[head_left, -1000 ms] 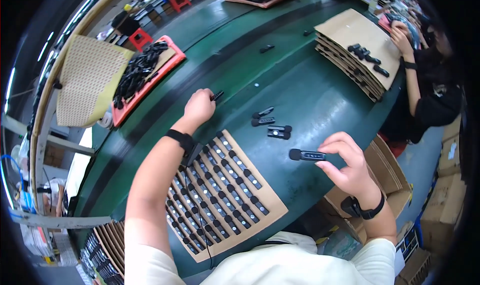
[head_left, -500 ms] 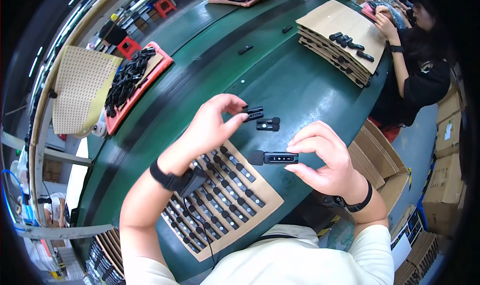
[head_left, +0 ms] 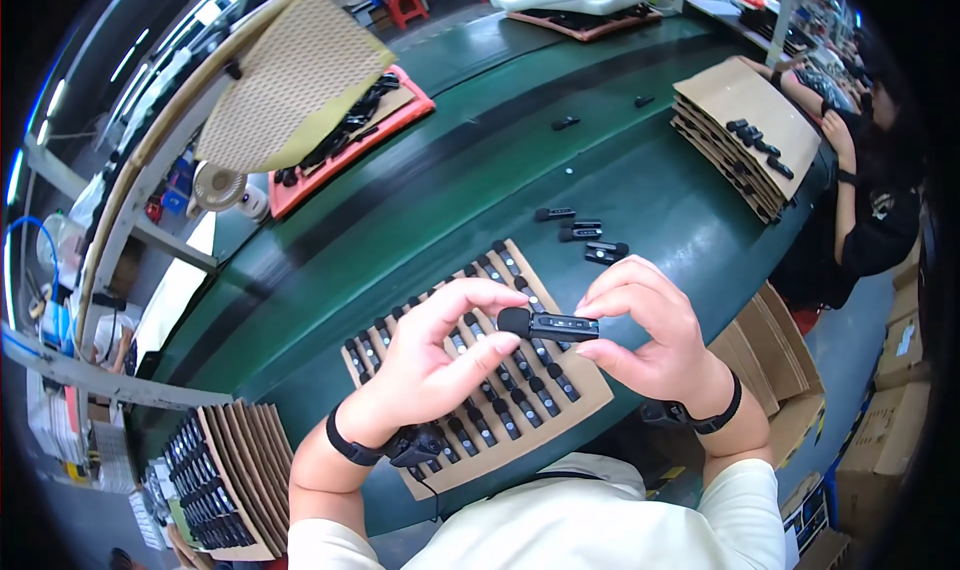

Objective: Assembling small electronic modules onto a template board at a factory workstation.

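Observation:
A small black clip-on wireless microphone (head_left: 562, 327) with a foam windscreen is held level above the table. My right hand (head_left: 650, 330) pinches its plain end between thumb and fingers. My left hand (head_left: 440, 345) is at the foam end, thumb below and index finger above, with a gap between them; whether they touch the foam is hard to tell. Under the left hand lies a cardboard sheet (head_left: 590, 395) bearing rows of similar microphones, partly hidden by hand and wrist. Three loose microphones (head_left: 580, 230) lie just beyond my hands.
A red tray (head_left: 350, 155) of black parts stands far left, partly under a perforated yellowish sheet (head_left: 300, 80). Stacked cardboard sheets (head_left: 740, 90) with microphones on top are at the far right, beside a co-worker (head_left: 860, 200). More loaded sheets (head_left: 240, 470) stand lower left.
My left hand has come back from the loose microphones to the foam end of the held one. My right hand keeps its pinch. The whole view has turned toward the left.

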`<state>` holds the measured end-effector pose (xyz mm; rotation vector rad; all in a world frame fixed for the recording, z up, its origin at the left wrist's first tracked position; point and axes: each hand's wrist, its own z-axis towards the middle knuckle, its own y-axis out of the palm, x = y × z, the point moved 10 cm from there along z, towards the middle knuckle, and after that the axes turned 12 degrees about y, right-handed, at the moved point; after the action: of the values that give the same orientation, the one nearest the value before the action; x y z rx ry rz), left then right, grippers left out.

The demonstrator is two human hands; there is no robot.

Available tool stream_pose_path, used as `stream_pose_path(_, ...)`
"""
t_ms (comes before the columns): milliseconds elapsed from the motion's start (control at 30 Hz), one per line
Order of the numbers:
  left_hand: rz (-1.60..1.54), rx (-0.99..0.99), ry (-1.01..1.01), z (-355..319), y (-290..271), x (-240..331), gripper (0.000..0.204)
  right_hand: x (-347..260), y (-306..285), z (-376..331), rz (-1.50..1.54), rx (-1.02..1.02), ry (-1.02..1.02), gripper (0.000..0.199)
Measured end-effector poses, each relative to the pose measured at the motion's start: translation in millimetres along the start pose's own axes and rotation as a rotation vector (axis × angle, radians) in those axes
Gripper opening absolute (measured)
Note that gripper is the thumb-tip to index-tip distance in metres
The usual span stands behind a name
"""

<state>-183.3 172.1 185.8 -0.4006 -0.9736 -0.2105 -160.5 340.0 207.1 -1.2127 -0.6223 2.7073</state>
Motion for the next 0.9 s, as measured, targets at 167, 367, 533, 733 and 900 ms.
stream_pose_path(167,0.394,-0.108,0.325,-12.5,-16.0,52.7,0.03,-20.0,30.5,15.2,0.049,-0.088,-0.025,0.021)
stream_pose_path(367,0.718,-0.081,0.554,-43.0,-36.9,86.8,0.032,-40.1,71.2,33.1,0.094,-0.236,-0.039,0.02)
stream_pose_path(533,0.827,0.028,0.603,-63.0,-55.9,106.8,0.031,-62.1,92.6,46.1,0.103,-0.295,-0.091,0.02)
stream_pose_path(733,0.9,0.09,0.587,-79.1,-68.5,112.8,0.029,-69.8,109.3,52.9,0.096,-0.356,-0.099,0.02)
stream_pose_path(900,0.914,0.112,0.607,-83.8,-69.9,115.2,0.031,-76.5,112.9,58.2,0.075,-0.379,-0.11,0.019)
